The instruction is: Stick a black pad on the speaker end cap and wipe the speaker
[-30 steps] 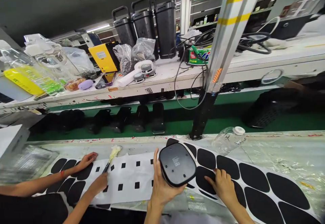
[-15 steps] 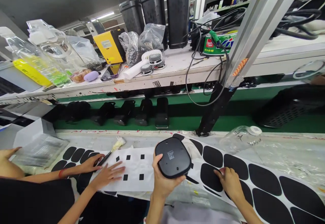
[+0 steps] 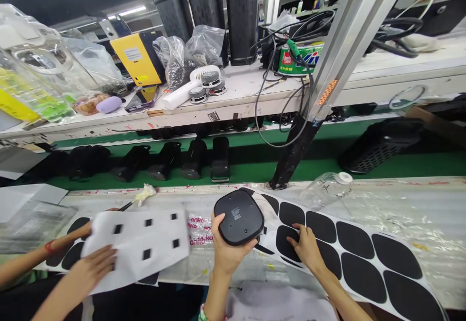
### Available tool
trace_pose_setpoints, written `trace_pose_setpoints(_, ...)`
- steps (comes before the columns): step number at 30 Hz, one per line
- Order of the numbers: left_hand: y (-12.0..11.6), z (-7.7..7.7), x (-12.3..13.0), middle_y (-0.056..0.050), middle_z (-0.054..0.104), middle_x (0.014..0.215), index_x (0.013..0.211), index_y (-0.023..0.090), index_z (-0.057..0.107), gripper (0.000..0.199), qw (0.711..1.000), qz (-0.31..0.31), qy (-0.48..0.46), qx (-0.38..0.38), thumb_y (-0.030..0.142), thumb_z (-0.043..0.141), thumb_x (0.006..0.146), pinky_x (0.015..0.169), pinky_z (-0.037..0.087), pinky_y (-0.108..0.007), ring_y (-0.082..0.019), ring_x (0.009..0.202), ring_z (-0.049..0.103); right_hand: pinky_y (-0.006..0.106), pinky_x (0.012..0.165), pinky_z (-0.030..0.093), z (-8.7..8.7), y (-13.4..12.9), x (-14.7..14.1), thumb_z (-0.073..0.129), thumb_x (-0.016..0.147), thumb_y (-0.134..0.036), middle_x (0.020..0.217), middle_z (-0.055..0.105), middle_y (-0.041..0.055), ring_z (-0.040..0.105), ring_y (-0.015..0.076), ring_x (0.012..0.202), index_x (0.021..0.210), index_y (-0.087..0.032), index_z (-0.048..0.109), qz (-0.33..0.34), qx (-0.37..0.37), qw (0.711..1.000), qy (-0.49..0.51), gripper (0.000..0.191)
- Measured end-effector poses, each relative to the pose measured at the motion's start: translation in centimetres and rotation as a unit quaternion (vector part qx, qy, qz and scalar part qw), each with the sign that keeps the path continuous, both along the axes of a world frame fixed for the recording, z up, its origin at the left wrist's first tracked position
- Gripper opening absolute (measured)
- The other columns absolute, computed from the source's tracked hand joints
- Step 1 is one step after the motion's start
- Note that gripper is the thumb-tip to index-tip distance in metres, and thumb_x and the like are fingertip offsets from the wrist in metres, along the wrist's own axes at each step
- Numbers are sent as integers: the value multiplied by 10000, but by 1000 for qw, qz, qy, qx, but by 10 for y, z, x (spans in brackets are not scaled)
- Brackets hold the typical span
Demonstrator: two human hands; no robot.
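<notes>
My left hand [image 3: 227,258] holds a black rounded-square device [image 3: 239,217] from below, its thumb on the near-left edge; small print and screws show on the face turned up. To the right, my right hand [image 3: 309,250] touches a black rounded sticker pad [image 3: 286,243] on a white backing sheet [image 3: 340,253]. Thumb and index finger are spread apart over that pad, with nothing visible between them. More black pads lie on the sheet, which runs off toward the lower right.
At left, a co-worker's hands [image 3: 89,267] handle a white sheet with small black squares [image 3: 160,258]. A clear plastic bottle [image 3: 324,190] lies behind the pads. A slanted metal post [image 3: 327,78] rises beside a shelf [image 3: 240,102] holding bags, speaker parts and cables.
The view has shifted right. My right thumb and index finger have opened from a pinch at the pad. The co-worker's white sheet has moved left and lifted off the table.
</notes>
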State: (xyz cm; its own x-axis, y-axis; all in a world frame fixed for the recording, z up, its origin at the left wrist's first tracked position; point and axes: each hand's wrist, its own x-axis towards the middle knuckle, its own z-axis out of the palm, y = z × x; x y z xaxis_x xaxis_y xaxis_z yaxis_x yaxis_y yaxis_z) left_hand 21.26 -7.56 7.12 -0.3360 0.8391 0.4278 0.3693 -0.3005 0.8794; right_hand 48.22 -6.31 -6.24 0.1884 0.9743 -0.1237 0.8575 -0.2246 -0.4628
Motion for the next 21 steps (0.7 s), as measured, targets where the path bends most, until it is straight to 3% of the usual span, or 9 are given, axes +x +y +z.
trace_pose_setpoints(3, 5, 4, 7, -130, 446, 1257, 1288, 264, 356, 820, 996, -10, 73, 54, 493, 801, 639, 974, 480, -522, -317, 1215, 522, 375, 932, 453, 4, 4, 9, 574, 789, -261, 1094, 561, 121, 585, 257, 1048, 1170, -175, 500, 67, 6, 998, 19, 398)
trace_pose_setpoints(7, 3, 7, -4, -125, 446, 1237, 1299, 258, 352, 829, 995, -6, 86, 57, 506, 793, 642, 974, 478, -506, -314, 1212, 521, 406, 846, 463, 10, 8, 16, 616, 722, -185, 1006, 614, 95, 589, 286, 979, 1113, -183, 533, 132, -7, 991, 20, 400)
trace_pose_setpoints(13, -1, -4, -10, -125, 471, 1282, 1295, 262, 406, 860, 996, -8, 76, 45, 483, 843, 588, 931, 512, -455, -292, 1164, 549, 354, 781, 452, 20, 11, 12, 544, 710, -54, 904, 605, 65, 576, 239, 875, 949, -197, 554, 203, -3, 979, 27, 278)
trace_pose_setpoints(16, -7, -5, -45, -112, 534, 1270, 1247, 215, 508, 578, 999, -16, 45, 21, 470, 713, 771, 901, 523, -441, -259, 1109, 578, 367, 742, 433, 25, 7, 5, 495, 704, -21, 956, 574, 101, 534, 261, 888, 884, -190, 536, 216, 16, 976, 27, 251)
trace_pose_setpoints(18, -13, -1, -87, -101, 568, 1246, 1219, 183, 546, 413, 999, -10, 40, 21, 420, 593, 884, 899, 519, -455, -235, 1074, 587, 381, 720, 412, 27, 2, 0, 452, 709, -10, 943, 558, 111, 505, 273, 878, 824, -194, 519, 221, 27, 974, 34, 227)
trace_pose_setpoints(21, -19, 7, -163, -82, 628, 1147, 1139, 218, 595, 351, 999, -3, 38, 32, 458, 578, 884, 852, 537, -442, -227, 1030, 599, 398, 742, 398, 29, -7, -2, 396, 715, -1, 867, 547, 86, 486, 254, 832, 778, -206, 490, 227, 38, 971, 66, 234)
